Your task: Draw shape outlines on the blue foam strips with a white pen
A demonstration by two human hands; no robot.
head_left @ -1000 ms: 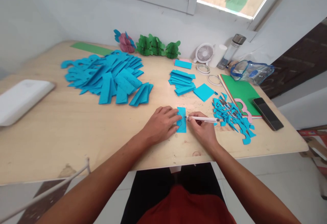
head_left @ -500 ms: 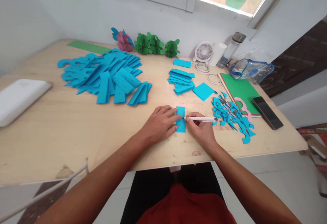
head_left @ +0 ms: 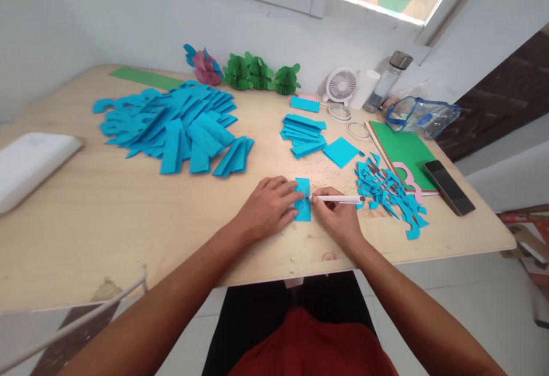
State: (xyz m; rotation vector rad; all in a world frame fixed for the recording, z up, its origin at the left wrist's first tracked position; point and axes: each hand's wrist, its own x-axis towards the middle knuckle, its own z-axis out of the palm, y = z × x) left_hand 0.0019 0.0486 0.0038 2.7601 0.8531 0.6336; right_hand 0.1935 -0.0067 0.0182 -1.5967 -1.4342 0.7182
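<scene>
A small blue paper strip [head_left: 303, 185] lies upright before me near the table's front edge, with faint drawn lines on it. My left hand [head_left: 269, 207] rests flat with fingers stretched out, their tips pressing the strip's left side. Pinched in my right hand [head_left: 338, 216] is a white pen [head_left: 343, 199], held almost level, its tip at the strip's right edge. Beyond the strip sit a small stack of folded blue papers [head_left: 302, 135] and a square blue paper [head_left: 341, 152].
Left of centre spreads a large heap of folded blue papers [head_left: 171, 122]. Blue scraps [head_left: 381, 187], a phone [head_left: 449, 187] and a green pad [head_left: 407, 153] lie to the right. Along the wall stand green paper shapes [head_left: 249, 72], a fan [head_left: 342, 86] and a bottle [head_left: 388, 82].
My view has shifted very slightly. Both hands, the pen and the strip keep practically the same places relative to each other.
</scene>
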